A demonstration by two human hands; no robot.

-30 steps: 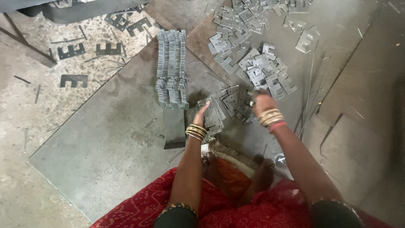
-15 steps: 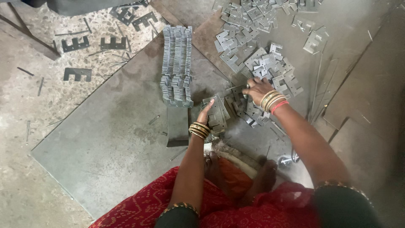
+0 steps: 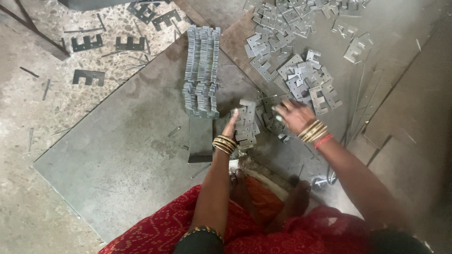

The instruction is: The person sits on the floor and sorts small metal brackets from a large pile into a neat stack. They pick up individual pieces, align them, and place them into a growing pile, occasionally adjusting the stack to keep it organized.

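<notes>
My left hand [image 3: 231, 123] holds a small stack of grey E-shaped metal plates [image 3: 246, 123] on edge against a grey metal sheet [image 3: 117, 155] on the floor. My right hand [image 3: 294, 115] rests, fingers spread, on loose plates [image 3: 273, 123] just right of that stack. A long row of stacked plates [image 3: 201, 70] lies ahead of my left hand, its near end on a narrow metal strip [image 3: 200, 140]. Both wrists wear gold bangles.
A heap of loose E-shaped plates [image 3: 296, 75] spreads ahead of my right hand. Dark E-shaped cut-outs [image 3: 129, 43] lie on the speckled floor at far left. Thin metal strips [image 3: 358, 103] and a brown board [image 3: 414, 108] are at right. My feet [image 3: 268, 197] and red skirt sit below.
My right hand has slid from the loose pile toward the stack at my left hand. My left hand has kept the stack steady. The view has shifted slightly.
</notes>
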